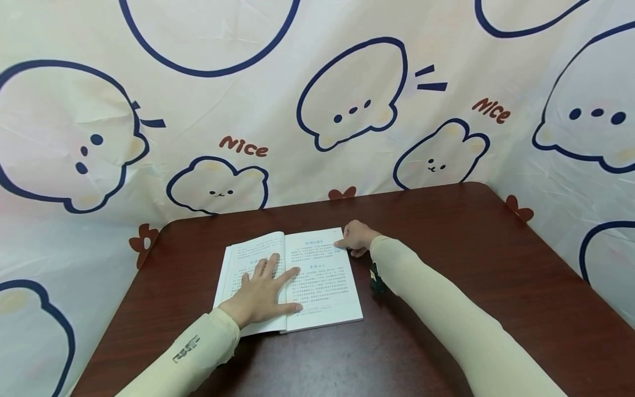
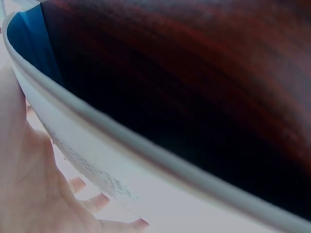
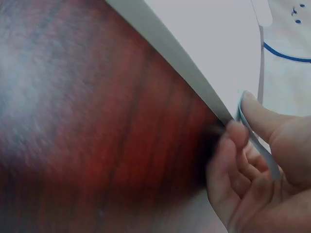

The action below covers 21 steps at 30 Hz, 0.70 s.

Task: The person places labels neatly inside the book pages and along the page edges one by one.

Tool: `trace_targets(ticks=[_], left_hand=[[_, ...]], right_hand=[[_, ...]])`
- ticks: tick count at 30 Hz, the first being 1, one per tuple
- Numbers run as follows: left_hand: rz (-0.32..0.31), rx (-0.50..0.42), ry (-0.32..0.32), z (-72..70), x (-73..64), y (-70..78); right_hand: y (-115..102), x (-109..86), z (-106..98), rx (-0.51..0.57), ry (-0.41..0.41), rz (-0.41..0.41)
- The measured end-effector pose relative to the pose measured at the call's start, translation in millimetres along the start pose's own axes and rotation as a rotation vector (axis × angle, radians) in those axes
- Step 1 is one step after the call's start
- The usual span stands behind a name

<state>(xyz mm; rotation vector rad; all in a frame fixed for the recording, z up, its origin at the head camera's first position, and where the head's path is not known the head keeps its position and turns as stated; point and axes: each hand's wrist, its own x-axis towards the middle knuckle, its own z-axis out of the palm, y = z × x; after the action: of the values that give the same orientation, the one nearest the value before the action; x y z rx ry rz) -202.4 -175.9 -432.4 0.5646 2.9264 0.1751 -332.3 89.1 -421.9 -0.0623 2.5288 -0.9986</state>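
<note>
The head view shows the open, white-paged paper book (image 1: 322, 286) lying on the dark red-brown wood-grained table (image 1: 446, 237), the bare left hand (image 1: 263, 298) spread across the book's gutter and the bare right hand (image 1: 359, 238) at its right edge, near its far corner. In the left wrist view the book's bowed side suggests light, bendy paper that creases easily. In the right wrist view the right hand pinches the book's edge between thumb and fingers, probably the best hold on such slippery pages.

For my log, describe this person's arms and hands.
The left sleeve and right sleeve are pale cream. The left has a dark marking; an indistinct dark object shows under the right one. The left hand and right hand are ungloved.
</note>
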Motion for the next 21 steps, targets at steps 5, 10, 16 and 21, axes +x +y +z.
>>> trace_targets(ticks=[5, 10, 16, 21], left_hand=[[0.002, 0.005, 0.004, 0.6, 0.3, -0.3], [-0.003, 0.002, 0.003, 0.4, -0.6, -0.2], [-0.005, -0.014, -0.006, 1.0, -2.4, 0.4], [-0.002, 0.001, -0.002, -0.2, -2.2, 1.2]], right_hand=[[-0.8, -5.7, -5.9, 0.03, -0.042, -0.007], [-2.0, -10.6, -6.8, 0.023, -0.054, -0.031], [0.7, -10.1, -5.5, 0.019, -0.068, -0.042], [0.0, -9.5, -6.0, -0.01, -0.049, -0.043]])
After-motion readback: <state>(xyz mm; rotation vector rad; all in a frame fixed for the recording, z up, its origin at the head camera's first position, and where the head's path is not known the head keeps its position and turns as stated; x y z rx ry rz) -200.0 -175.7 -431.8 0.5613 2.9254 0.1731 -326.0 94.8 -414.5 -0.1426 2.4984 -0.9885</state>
